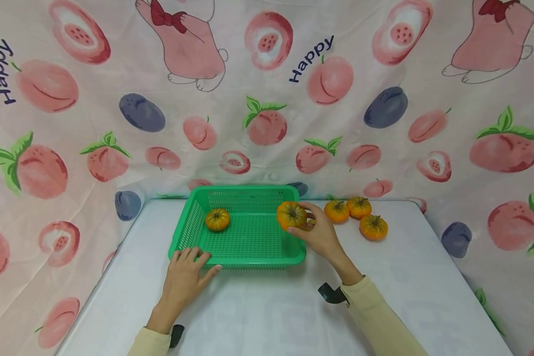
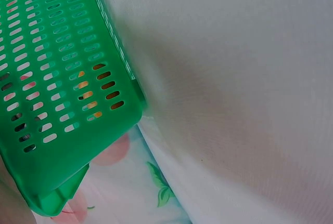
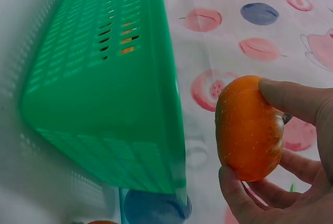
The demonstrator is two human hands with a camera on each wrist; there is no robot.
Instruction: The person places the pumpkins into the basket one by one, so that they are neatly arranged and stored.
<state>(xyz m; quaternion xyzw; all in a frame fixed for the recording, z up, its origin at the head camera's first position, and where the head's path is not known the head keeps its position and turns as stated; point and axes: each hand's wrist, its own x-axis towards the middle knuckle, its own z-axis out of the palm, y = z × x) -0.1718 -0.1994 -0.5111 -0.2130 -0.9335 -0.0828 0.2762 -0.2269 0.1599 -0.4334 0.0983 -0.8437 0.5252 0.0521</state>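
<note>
My right hand (image 1: 318,232) pinches a small orange pumpkin (image 1: 291,215) between thumb and fingers, over the right side of a green plastic basket (image 1: 236,260). In the right wrist view the held pumpkin (image 3: 250,130) is up beside the basket wall (image 3: 119,94), apart from it. Inside the basket, toward the left, sits another small pumpkin (image 1: 217,219). My left hand (image 1: 184,277) rests on the front left rim with loosely bent fingers, its thumb pointing right. The left wrist view shows the slotted basket wall (image 2: 57,78), but hardly any of that hand.
Right of the basket, three small pumpkins (image 1: 336,211) (image 1: 359,207) (image 1: 374,227) stand close together on the white table (image 1: 267,311). A bit of orange shows behind the right hand's fingers. A fruit-print cloth (image 1: 231,113) hangs behind and around the table.
</note>
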